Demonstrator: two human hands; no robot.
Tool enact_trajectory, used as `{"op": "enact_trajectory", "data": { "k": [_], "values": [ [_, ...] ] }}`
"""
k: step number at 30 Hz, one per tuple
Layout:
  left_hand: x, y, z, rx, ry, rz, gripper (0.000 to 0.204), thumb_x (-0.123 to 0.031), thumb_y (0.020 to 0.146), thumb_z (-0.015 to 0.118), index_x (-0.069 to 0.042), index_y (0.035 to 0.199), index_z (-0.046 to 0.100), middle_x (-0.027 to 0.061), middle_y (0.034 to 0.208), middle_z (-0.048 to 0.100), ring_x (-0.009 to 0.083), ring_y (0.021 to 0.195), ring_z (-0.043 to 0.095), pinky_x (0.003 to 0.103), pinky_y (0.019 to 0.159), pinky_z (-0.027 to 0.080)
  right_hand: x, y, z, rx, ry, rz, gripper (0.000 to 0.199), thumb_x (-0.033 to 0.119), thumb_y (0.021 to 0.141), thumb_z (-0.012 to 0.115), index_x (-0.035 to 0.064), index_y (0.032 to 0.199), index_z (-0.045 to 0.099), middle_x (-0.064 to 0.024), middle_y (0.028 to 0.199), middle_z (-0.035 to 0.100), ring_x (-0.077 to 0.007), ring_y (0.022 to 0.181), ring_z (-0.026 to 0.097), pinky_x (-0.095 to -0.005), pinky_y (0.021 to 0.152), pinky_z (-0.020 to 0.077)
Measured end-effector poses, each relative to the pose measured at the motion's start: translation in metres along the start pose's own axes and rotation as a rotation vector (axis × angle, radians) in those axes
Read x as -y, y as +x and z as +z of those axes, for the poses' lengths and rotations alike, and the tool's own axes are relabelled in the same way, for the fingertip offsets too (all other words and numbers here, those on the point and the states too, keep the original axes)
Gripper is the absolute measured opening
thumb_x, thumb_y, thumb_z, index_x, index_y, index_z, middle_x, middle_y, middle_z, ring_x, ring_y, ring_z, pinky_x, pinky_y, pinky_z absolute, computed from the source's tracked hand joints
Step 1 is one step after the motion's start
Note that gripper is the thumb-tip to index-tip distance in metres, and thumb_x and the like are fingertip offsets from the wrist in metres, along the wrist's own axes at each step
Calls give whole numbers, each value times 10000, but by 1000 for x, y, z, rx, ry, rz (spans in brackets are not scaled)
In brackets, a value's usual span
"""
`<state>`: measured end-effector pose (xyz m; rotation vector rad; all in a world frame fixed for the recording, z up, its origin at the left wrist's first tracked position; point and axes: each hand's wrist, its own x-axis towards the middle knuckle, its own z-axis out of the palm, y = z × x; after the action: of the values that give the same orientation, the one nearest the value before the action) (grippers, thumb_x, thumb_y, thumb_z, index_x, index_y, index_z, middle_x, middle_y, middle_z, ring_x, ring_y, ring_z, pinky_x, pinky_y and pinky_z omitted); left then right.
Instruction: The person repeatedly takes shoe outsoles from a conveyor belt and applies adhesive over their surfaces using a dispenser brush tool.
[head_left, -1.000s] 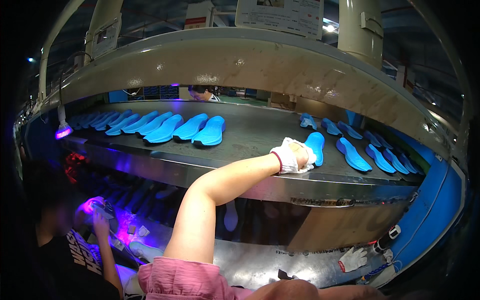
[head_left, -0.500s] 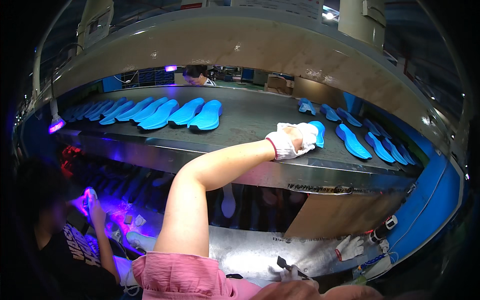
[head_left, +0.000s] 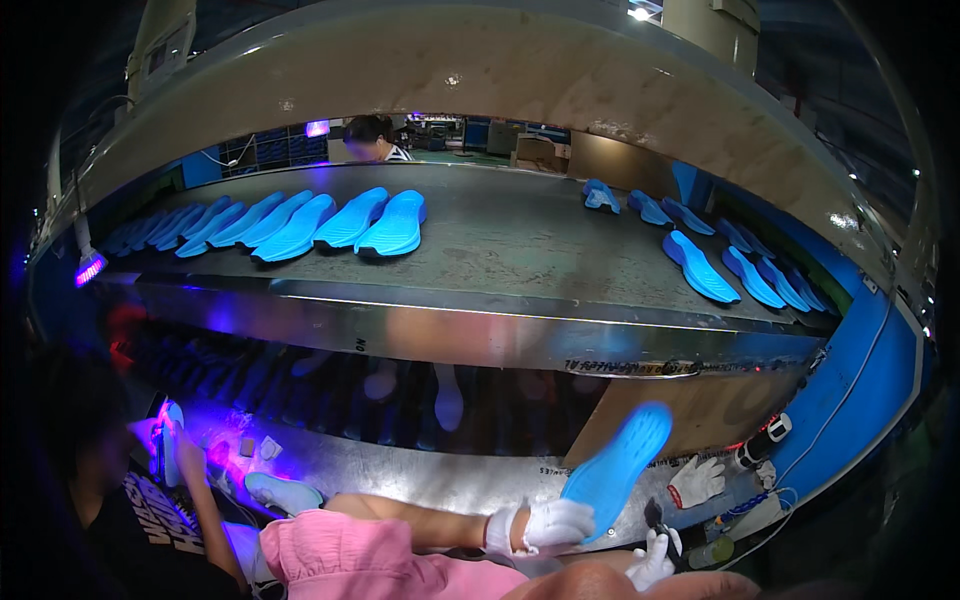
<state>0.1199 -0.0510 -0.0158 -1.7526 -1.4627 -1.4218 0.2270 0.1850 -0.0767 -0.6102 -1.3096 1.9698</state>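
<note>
My left hand (head_left: 557, 524), in a white glove, grips a blue shoe sole (head_left: 622, 465) by its lower end. The sole is raised at a tilt in front of the conveyor, over the metal ledge (head_left: 440, 480). To its right, my right hand (head_left: 653, 562), also gloved in white, is closed around a dark, flat-headed tool with a slim handle (head_left: 655, 517); it looks like a brush, but its tip is blurred. On the dark belt (head_left: 490, 235) ahead, a row of blue soles (head_left: 392, 225) runs off to the left. More blue soles (head_left: 700, 268) lie at the right.
A loose white glove (head_left: 697, 482) lies on the ledge at right, near a black-and-white cylinder (head_left: 764, 441) and a cable. A co-worker (head_left: 150, 490) handles a shoe under purple light at left. Another person (head_left: 375, 140) is beyond the belt. A beige beam (head_left: 450, 80) spans overhead.
My left hand has drawn back from the belt toward me, bringing a blue sole down with it. My right hand has moved slightly right with the dark tool. The view has shifted a little.
</note>
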Motion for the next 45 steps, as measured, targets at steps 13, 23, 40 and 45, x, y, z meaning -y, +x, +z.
{"op": "enact_trajectory", "data": {
  "k": [13, 23, 40, 45],
  "values": [
    [46, -67, 17, -384, -1268, -1684, 745, -627, 905, 374, -34, 1353, 425, 115, 1267, 544, 279, 1088, 548, 382, 952, 426, -46, 29, -25, 94, 32, 113, 306, 246, 941, 572, 97, 1199, 500, -15, 944, 577, -76, 748, 536, -221, 540, 438],
    [51, -70, 54, -635, -1849, -1702, 708, -683, 907, 302, -123, 1309, 465, 200, 1084, 591, 391, 938, 609, 511, 845, 526, -36, -6, -9, 68, 80, 181, 261, 195, 923, 595, 60, 1131, 515, -21, 855, 545, -85, 671, 522, -234, 502, 455],
    [52, 37, 81, -737, -1808, -1215, 541, -457, 976, 335, -16, 1244, 494, 166, 1098, 602, 294, 984, 594, 393, 903, 483, 73, 14, 115, 218, -1209, -910, 142, 152, 738, 751, 56, 790, 661, -113, 735, 647, -252, 642, 647, -317, 582, 505],
    [58, -15, 99, -783, -1912, -1092, 627, -559, 954, 339, -68, 1324, 464, 137, 1206, 583, 283, 1070, 575, 410, 962, 456, 89, -11, 86, 278, -843, -733, 211, 53, 724, 744, 14, 913, 660, -129, 778, 646, -275, 676, 645, -314, 623, 521]
  ]
}}
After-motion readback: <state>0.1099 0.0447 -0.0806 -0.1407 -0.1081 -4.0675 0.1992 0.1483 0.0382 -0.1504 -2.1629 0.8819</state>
